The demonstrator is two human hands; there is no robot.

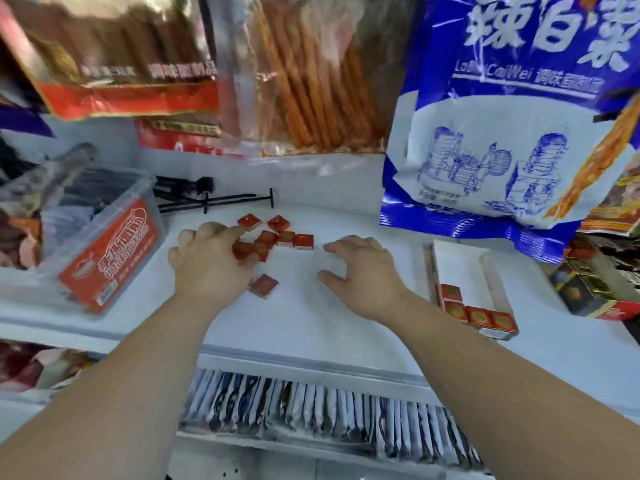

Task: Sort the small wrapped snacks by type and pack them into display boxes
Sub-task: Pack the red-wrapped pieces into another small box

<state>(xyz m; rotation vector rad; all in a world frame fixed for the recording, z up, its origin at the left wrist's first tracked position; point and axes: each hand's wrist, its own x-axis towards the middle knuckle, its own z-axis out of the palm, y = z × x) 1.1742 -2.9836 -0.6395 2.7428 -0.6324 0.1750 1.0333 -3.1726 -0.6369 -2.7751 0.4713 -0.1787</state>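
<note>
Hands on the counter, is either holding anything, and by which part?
Nothing is held. The left hand rests on the red snack squares; the right hand lies open, empty.

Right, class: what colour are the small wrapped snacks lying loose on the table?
The wrapped snacks are red, seen best in the head view.

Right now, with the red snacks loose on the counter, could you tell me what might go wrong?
The left hand covers only part of the red snacks, so a sweep could scatter the outer ones. The lone snack lies apart, beside the left wrist, and might be missed. The display box sits beyond the right hand, so carried pieces could drop.
</note>
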